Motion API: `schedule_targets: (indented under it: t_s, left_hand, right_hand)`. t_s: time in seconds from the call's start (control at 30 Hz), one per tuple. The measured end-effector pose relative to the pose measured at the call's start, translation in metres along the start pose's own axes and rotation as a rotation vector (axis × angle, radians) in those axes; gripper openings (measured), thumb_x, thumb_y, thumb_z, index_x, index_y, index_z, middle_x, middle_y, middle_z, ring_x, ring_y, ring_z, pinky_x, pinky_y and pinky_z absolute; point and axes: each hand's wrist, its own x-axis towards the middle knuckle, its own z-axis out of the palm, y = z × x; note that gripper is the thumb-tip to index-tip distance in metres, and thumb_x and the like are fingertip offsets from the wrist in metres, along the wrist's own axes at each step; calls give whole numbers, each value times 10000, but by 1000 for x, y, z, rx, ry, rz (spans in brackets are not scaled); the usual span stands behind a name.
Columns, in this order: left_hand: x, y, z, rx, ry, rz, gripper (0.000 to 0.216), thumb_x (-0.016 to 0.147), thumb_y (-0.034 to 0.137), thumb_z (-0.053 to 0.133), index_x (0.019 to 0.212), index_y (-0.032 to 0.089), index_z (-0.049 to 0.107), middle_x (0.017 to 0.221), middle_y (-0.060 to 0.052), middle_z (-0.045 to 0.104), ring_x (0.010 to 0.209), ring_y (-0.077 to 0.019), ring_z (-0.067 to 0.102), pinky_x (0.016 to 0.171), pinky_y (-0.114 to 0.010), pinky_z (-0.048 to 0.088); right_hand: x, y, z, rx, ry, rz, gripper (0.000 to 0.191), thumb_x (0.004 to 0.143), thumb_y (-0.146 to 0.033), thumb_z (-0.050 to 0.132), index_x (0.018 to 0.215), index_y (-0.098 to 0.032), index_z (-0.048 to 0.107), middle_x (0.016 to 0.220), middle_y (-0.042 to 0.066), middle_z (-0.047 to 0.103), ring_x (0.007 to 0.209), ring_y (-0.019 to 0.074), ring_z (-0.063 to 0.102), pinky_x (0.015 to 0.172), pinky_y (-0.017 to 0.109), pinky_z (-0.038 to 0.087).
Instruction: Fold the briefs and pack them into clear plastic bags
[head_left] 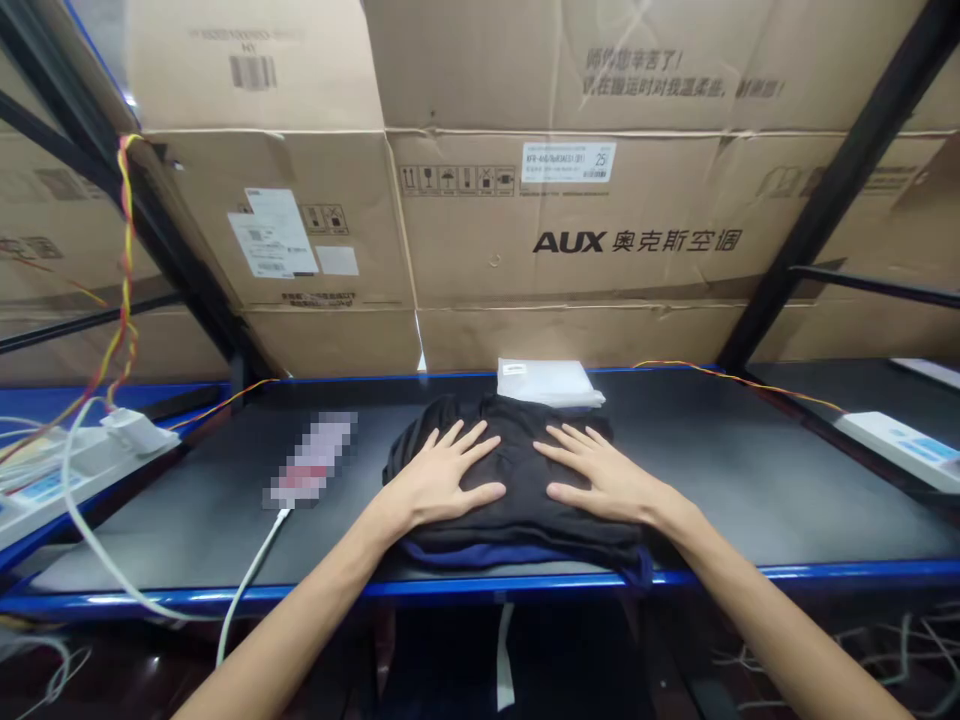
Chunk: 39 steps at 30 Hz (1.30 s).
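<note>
A bunched black cloth or garment (pixel 517 450) lies near the front of the dark shelf (pixel 757 500), with a dark blue fabric edge (pixel 487 554) showing beneath it. Flat on its left part rests my left hand (pixel 442 475), fingers spread and thumb pointing inward. My right hand (pixel 604 472) lies the same way on the right part, palm down with the fingers apart. Neither hand grips the fabric. Just behind the cloth is a flat white plastic-wrapped packet (pixel 547 381).
A blurred-out phone-like object (pixel 311 465) with a white cable (pixel 251 580) lies to the left. Power strips (pixel 904 440) sit at both sides. Cardboard boxes (pixel 465 240) line the back between black metal posts (pixel 832 180). Blue trim (pixel 825 572) marks the front edge.
</note>
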Motion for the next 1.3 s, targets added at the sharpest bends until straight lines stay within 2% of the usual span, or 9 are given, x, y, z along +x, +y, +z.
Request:
schedule_targets:
  t_s: [1.3]
  left_hand:
    - [-1,1,-2,10,-15,-14,743,877,752,365,1518,394,250,1622,10,135,1482,-368,127,1161,-630,169]
  right_hand:
    - [-1,-3,0,9,-12,20,717,881,-728,426,1492,-361,346,1613,38,151,1485,282,110,1203,518,63]
